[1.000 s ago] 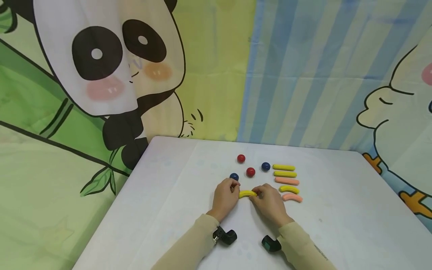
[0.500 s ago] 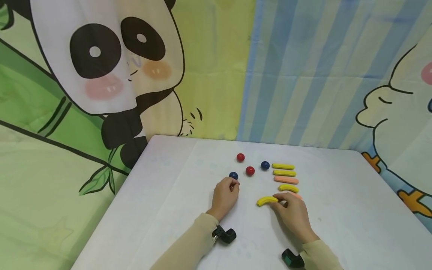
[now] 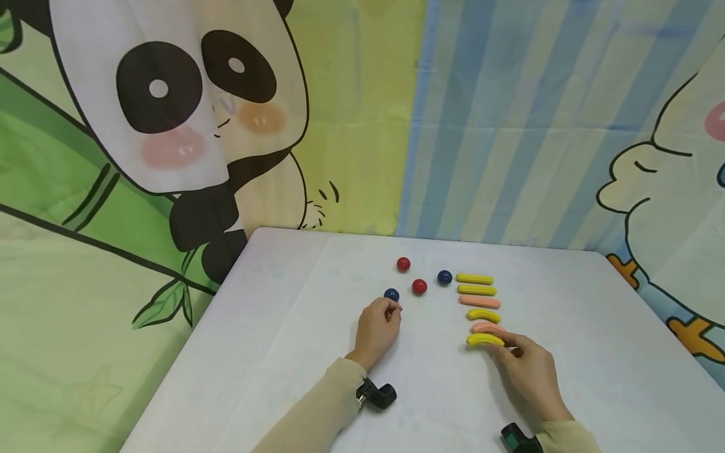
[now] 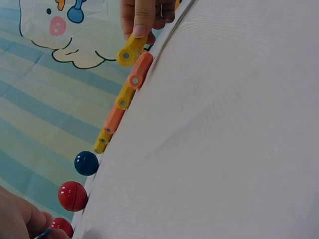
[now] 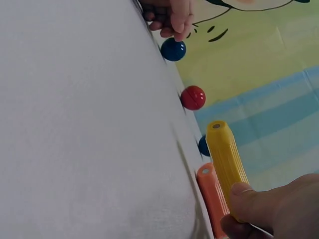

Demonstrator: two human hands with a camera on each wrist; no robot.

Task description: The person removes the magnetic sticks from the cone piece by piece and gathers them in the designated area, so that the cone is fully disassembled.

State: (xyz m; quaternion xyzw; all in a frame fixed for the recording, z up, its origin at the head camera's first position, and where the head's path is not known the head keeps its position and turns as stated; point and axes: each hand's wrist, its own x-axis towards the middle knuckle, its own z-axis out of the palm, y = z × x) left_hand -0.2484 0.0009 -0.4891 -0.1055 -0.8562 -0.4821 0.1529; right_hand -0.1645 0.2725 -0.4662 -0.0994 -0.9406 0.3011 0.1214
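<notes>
My right hand pinches the right end of a yellow curved magnetic rod, held just in front of a pink curved rod. A round insert shows in the yellow rod's free end in the right wrist view. Behind the pink one lies another yellow curved rod, then a pink straight rod and two yellow straight rods, all in a column. My left hand rests on the white table with loosely bent fingers, their tips right by a blue ball.
Two red balls and a second blue ball sit farther back, left of the rods. The white table ends at a printed cloth backdrop. Black wrist cameras stick out from the sleeves.
My right hand has carried the yellow curved rod from beside the left hand rightward to the front of the rod column. The left hand has stayed in place.
</notes>
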